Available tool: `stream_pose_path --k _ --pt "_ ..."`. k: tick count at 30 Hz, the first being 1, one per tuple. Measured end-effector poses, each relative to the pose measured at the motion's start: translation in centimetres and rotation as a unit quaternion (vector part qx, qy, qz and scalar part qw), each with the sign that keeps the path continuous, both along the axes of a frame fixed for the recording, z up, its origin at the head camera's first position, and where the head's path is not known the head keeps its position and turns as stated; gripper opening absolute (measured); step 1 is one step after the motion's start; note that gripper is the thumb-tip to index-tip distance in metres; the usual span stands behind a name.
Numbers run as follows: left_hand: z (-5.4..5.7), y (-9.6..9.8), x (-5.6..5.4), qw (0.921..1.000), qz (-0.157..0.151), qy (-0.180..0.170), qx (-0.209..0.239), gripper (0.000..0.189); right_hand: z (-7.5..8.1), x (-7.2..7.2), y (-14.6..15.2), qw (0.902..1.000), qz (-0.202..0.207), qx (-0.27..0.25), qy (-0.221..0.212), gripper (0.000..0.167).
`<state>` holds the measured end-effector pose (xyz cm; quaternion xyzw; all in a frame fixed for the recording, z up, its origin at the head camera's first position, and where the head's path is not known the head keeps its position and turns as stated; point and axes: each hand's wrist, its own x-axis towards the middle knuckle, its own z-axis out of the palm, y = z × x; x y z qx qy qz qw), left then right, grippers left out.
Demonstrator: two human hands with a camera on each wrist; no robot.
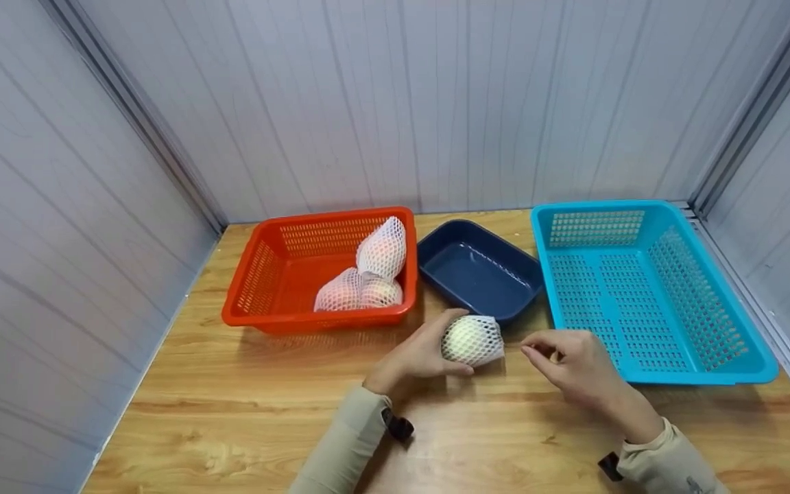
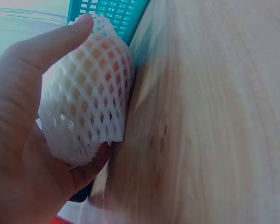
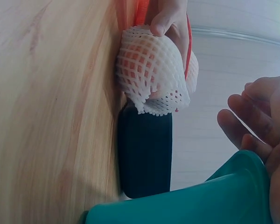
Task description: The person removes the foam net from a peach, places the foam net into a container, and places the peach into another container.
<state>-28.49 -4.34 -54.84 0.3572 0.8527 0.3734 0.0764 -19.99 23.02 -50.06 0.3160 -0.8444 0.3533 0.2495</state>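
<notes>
My left hand holds a round pale yellow fruit in a white foam net, low over the wooden table. In the left wrist view the thumb lies along one side of the netted fruit, a finger shows under the other end, and reddish patches appear through the mesh. The net's loose end points toward my right hand. That hand is apart from the fruit, beside the turquoise basket. The right wrist view shows its loosely bent fingers with nothing visible between them.
An orange-red basket at the left holds several netted reddish fruits. Behind the held fruit sits a dark blue rectangular dish. The turquoise perforated basket stands at the right. Panelled walls enclose the table's back and sides.
</notes>
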Motion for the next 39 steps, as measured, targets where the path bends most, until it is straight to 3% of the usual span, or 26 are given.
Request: stream_pose_path --k 4,8,14,19,27,32,39 --pt "0.1 -0.3 0.2 0.9999 0.013 0.007 0.0 0.097 -0.1 -0.1 0.0 1.0 0.003 0.002 0.007 0.017" --pt "0.2 -0.8 0.9 0.999 0.027 0.037 -0.001 0.098 -0.1 -0.1 0.0 0.9999 0.003 -0.001 0.012 0.018" --pt "1.2 -1.9 3.1 0.9931 0.064 0.094 -0.027 0.095 0.0 0.0 -0.1 1.0 0.006 -0.001 0.008 0.017" --pt "1.6 -3.3 4.8 0.9907 0.066 0.117 -0.022 0.081 0.2 0.3 -0.1 0.9999 0.01 0.004 0.012 0.017" --pt "1.6 -6.1 6.6 0.9922 0.055 0.11 0.023 0.051 0.9 0.6 -0.1 0.9987 0.021 0.003 0.046 0.019" --pt "1.4 -7.3 7.8 0.9934 0.044 0.1 0.037 0.044 1.0 1.3 -0.4 0.9975 0.033 -0.014 0.06 0.021" --pt "1.0 -8.1 9.3 0.9976 0.038 0.038 0.043 0.034 1.1 3.1 -0.8 0.9975 0.051 -0.029 0.039 0.024"
